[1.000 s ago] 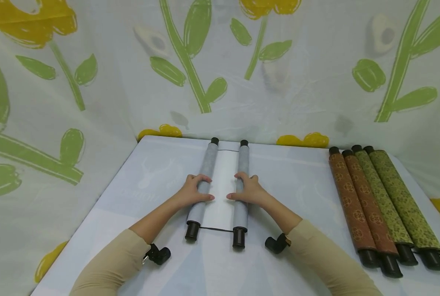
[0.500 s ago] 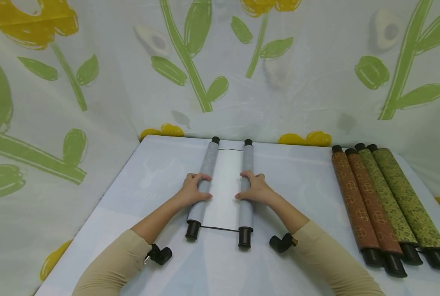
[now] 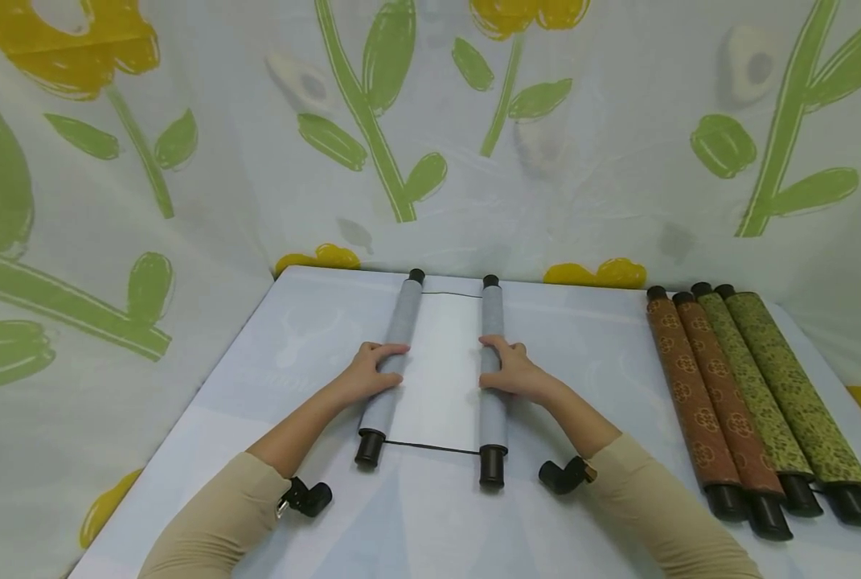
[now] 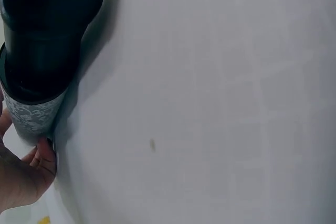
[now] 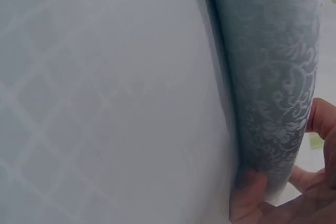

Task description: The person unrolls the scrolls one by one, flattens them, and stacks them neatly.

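A grey-blue scroll lies partly unrolled on the table, its white paper (image 3: 441, 378) showing between two rolls with black end knobs. My left hand (image 3: 369, 373) grips the left roll (image 3: 403, 318) around its middle, thumb on the near side and fingers farther up. On the right roll (image 3: 493, 315), my right hand (image 3: 514, 371) holds in much the same way. The right wrist view shows a pale floral pattern on the right roll (image 5: 270, 77), with fingers (image 5: 251, 192) curled at its sides. A big black knob (image 4: 50, 19) fills the corner of the left wrist view.
To the right lie two rust-red scrolls (image 3: 690, 394) and two green patterned scrolls (image 3: 799, 386), side by side with black knobs. A flower-printed cloth (image 3: 582, 193) hangs behind and left of the white table (image 3: 575, 515). Small black cameras (image 3: 309, 497) sit at both wrists.
The two rolls have moved apart, the right one rightward and the left one slightly leftward, each with its hand. A wider strip of white paper now shows between them.
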